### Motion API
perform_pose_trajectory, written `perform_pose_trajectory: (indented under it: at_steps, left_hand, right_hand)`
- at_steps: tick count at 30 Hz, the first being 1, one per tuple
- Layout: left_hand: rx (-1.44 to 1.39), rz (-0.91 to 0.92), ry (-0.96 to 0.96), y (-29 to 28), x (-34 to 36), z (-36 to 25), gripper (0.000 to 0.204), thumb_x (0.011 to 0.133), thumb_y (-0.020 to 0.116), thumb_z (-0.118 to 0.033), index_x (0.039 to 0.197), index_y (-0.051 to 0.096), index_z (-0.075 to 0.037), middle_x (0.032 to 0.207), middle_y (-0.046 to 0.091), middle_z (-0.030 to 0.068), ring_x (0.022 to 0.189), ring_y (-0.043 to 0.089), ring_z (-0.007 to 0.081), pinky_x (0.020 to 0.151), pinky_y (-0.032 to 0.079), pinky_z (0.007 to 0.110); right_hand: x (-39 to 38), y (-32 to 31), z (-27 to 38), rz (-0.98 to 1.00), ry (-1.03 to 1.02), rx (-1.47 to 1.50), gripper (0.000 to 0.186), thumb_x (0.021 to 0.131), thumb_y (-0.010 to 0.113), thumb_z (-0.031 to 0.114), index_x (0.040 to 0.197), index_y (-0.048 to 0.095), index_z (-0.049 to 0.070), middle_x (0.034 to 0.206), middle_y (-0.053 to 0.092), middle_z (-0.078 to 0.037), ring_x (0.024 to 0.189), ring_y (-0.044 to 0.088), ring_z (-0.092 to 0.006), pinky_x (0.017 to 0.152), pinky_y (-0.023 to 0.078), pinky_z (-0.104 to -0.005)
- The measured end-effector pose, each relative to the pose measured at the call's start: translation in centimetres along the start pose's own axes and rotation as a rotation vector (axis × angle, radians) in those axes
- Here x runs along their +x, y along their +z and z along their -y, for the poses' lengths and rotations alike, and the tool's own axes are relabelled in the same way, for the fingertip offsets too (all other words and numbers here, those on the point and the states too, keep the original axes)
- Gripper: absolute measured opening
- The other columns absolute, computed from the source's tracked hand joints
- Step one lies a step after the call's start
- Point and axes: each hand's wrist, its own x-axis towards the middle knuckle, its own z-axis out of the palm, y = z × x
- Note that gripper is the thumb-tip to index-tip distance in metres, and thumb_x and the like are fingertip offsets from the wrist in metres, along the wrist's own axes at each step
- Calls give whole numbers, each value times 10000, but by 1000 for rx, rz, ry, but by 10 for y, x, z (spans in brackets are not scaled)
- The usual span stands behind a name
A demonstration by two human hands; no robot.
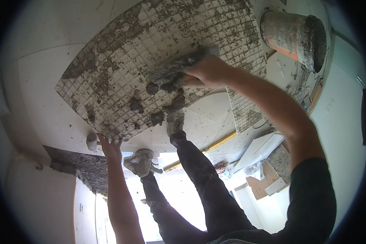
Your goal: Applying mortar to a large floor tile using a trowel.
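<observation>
A large tile (pixel 134 61) with a gridded back faces up, smeared with grey mortar. My right hand (pixel 209 71) is closed around the handle of a trowel (pixel 173 67), whose mortar-coated blade lies over the tile's middle and looks blurred by motion. Wet mortar clumps (pixel 137 105) sit along the tile's near side. At its near left edge rests my left hand (pixel 111 147), fingers apart, seemingly touching the edge. Beside the thumb is a pale mallet head (pixel 92 142); its short visible handle runs toward that hand, and I cannot see whether the fingers touch it.
A mortar-crusted bucket (pixel 290 38) lies on its side at the far right. My mortar-covered shoes (pixel 140 162) stand near the tile. A yellow bar (pixel 219 141), cardboard (pixel 264 181) and a smaller gridded tile piece (pixel 244 112) lie to the right. Rough dark ground (pixel 79 164) shows at left.
</observation>
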Motion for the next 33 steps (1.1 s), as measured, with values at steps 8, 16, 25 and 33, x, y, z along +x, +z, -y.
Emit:
perform_pose_trajectory:
  at_steps: [8, 16, 25, 33]
  left_hand:
    - [57, 0, 55, 0, 9, 14, 816, 913, 493, -661, 1532, 185, -228, 1561, 212, 95, 1405, 268, 370, 1071, 313, 599]
    - [191, -34, 156, -1, 12, 27, 793, 942, 517, -571, 1534, 142, -201, 1526, 283, 82, 1339, 352, 293, 1024, 350, 554]
    - [101, 38, 237, -8, 11, 35, 838, 926, 519, -617, 1542, 129, -205, 1546, 285, 78, 1366, 344, 305, 1057, 298, 550]
    - [-6, 44, 253, -21, 14, 63, 791, 950, 522, -562, 1536, 162, -170, 1530, 306, 100, 1344, 372, 312, 1028, 362, 510]
  right_hand:
    - [-87, 136, -32, -1177, 800, 560, 434, 984, 521, 453, 861, 587, 42, 698, 613, -130, 626, 608, -237, 563, 454, -395]
    - [-10, 203, 131, -1096, 748, 770, 427, 972, 539, 434, 852, 536, 25, 728, 581, -194, 672, 591, -415, 568, 426, -470]
    - [65, 168, 221, -970, 541, 626, 418, 960, 550, 474, 860, 533, 69, 637, 605, -142, 590, 628, -393, 538, 487, -496]
    - [70, 77, 135, -942, 257, 156, 408, 948, 557, 494, 908, 574, 88, 654, 635, -128, 613, 655, -348, 527, 503, -444]
